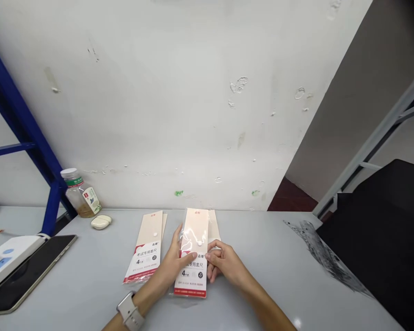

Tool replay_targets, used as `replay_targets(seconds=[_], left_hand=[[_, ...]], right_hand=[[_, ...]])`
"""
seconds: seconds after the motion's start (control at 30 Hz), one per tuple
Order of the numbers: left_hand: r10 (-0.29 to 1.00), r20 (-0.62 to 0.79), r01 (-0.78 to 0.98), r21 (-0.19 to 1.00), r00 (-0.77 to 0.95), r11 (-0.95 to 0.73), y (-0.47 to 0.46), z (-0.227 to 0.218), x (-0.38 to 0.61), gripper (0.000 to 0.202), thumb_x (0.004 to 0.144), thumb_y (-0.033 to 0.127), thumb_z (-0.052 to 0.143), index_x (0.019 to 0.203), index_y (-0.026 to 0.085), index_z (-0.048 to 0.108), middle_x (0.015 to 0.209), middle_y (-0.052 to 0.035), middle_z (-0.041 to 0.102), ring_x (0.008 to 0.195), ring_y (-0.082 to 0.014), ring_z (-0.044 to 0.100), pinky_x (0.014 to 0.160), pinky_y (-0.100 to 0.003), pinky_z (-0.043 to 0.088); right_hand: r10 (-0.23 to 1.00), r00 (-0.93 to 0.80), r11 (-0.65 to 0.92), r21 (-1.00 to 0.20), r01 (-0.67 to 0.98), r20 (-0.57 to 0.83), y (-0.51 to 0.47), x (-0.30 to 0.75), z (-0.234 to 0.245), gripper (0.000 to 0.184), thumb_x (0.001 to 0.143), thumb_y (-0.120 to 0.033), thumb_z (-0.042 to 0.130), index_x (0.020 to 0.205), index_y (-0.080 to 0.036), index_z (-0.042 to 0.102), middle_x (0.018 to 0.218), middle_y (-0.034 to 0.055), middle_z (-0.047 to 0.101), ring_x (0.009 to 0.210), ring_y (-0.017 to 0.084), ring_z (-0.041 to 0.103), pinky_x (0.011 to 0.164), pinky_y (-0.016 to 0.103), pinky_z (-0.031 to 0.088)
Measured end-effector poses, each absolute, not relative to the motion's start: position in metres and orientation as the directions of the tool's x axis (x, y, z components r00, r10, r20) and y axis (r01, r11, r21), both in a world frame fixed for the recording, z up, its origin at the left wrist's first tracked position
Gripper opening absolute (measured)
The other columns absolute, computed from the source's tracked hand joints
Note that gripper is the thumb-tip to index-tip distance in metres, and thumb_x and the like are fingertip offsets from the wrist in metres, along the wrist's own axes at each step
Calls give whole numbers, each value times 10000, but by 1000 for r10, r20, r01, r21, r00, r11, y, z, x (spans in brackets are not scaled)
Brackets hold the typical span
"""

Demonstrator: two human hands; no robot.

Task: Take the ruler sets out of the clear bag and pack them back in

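Observation:
My left hand (174, 259) and my right hand (226, 264) both grip the side edges of a clear-sleeved exam ruler set packet (193, 280), which has a cream card and a red-and-white label. Its lower end rests near the table. To its left, a matching packet (147, 257) lies flat on the grey table (89, 294), with another card edge showing behind it. A further cream packet (214, 225) sticks out behind the held one, partly hidden. A white-strapped watch (130, 311) circles my left wrist.
A glass jar (80, 195) with a white lid and a white oval case (101, 222) stand at the back left. A dark tablet (31, 273) and white box lie at the left edge. A blue metal frame (27, 138) rises left; a black object (376, 243) fills the right.

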State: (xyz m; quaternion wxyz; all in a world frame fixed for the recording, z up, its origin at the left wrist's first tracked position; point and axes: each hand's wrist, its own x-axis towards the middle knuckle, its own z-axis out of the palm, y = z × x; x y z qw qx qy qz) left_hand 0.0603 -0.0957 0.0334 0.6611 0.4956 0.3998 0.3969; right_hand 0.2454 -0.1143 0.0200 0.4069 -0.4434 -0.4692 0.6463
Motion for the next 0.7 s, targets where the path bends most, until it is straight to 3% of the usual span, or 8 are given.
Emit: replay_targets(seconds=[0.17,0.3,0.4,0.6,0.7], left_hand=[[939,-150,-147,968,309,203,-92,42,56,994,716,394,781,1492,274,172,1401,-145,509,1098,-316,633,823,-406,559],[931,-209,-215,936,298,279,-92,50,49,887,729,368,780,1461,255,292,1471,-147,444,1208,-320,560,906,-399,519],[890,-227,-241,909,396,340,-95,52,48,925,745,347,777,1492,285,235,1454,-144,468,1146,-316,603,856,-399,529],[862,-195,-249,906,468,341,-106,53,57,1100,743,364,787,1524,304,15,1172,-118,670,862,-257,701,747,-383,539],[869,-196,-202,927,455,315,-107,57,60,1059,763,378,769,1518,296,32,1086,-93,702,769,-228,704,716,-368,544]], right_hand=[[950,-268,-193,-976,-105,-159,-113,245,20,561,628,-670,730,842,-203,504,539,-74,558,423,118,566,406,239,448],[969,-196,-174,-977,-121,-148,-115,246,24,657,658,-621,738,1129,-230,499,586,-79,562,443,135,571,416,263,456],[976,-182,-142,-982,-123,-118,-117,244,25,725,693,-576,733,1259,-221,450,627,-72,564,474,134,571,433,269,467],[978,-198,-99,-986,-135,-71,-120,241,22,607,740,-540,715,1211,-235,484,664,-51,573,514,138,577,465,279,487],[974,-218,-93,-985,-142,-61,-121,241,22,582,755,-525,709,1204,-234,478,662,-52,570,518,134,582,491,280,494]])
